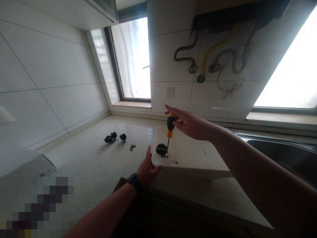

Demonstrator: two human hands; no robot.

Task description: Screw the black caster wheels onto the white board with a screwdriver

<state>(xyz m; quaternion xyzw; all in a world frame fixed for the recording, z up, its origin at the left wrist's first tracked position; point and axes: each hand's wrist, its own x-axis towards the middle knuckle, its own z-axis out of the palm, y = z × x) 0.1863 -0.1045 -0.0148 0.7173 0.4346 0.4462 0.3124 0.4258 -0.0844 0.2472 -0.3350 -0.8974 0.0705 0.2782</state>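
Two loose black caster wheels (110,138) (123,137) and a small heap of dark screws (132,147) lie on the speckled stone countertop (99,165). A white wall socket (169,92) sits on the tiled wall beside grey and yellow flexible hoses (210,56). A steel sink (284,153) lies at the right.

We see a screwdriver (170,127) with a black and orange handle standing nearly upright, its tip down at the metal plate of a black caster wheel (161,149). The wheel sits on the near left corner of a white board (193,155) lying flat on the counter.
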